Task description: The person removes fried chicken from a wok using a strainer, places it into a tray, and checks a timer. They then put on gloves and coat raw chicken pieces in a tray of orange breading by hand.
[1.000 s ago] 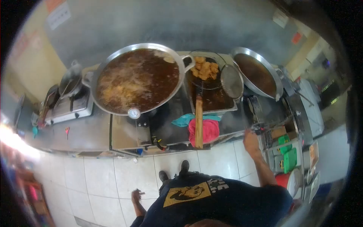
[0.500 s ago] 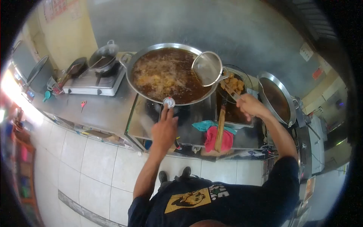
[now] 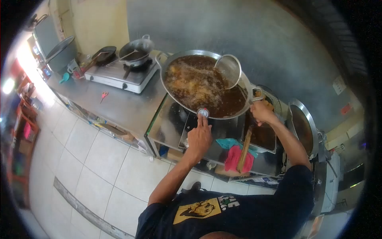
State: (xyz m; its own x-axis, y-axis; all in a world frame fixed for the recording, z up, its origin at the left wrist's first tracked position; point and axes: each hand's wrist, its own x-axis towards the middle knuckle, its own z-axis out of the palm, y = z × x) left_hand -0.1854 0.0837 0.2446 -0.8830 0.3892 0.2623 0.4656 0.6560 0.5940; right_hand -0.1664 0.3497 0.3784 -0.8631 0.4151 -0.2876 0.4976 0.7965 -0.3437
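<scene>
Head view: left hand (image 3: 199,137) is at the near rim of the big pan (image 3: 195,52), back of the hand up, wrist roughly in line with the forearm. Forearm runs forward and inward from the dark sleeve, elbow low and out to the left. Index and middle fingers point forward, tips at the round dial thermometer (image 3: 203,113) on the rim. Grip is narrow, fingertips only; can't tell if they pinch it or just touch.

Right hand (image 3: 262,112) is by the pan's right loop handle (image 3: 258,94), fingers curled into a closed grip on the strainer's handle end. Handle mostly hidden by hand and pan. Forearm angles forward and left, elbow bent out right, over the near side of the second pan (image 3: 296,104).

Strainer (image 3: 230,68) is tilted over the far right part of the big pan, lower edge at the oil; can't tell how deep. Bubbling oil and golden pieces (image 3: 191,85) sit left of it.

Tray (image 3: 264,150) lies between the two pans, wooden handle (image 3: 244,149) sticking out over its near edge, across the pink cloth (image 3: 232,159). Teal cloth (image 3: 227,142) is just beside the pink one.
</scene>
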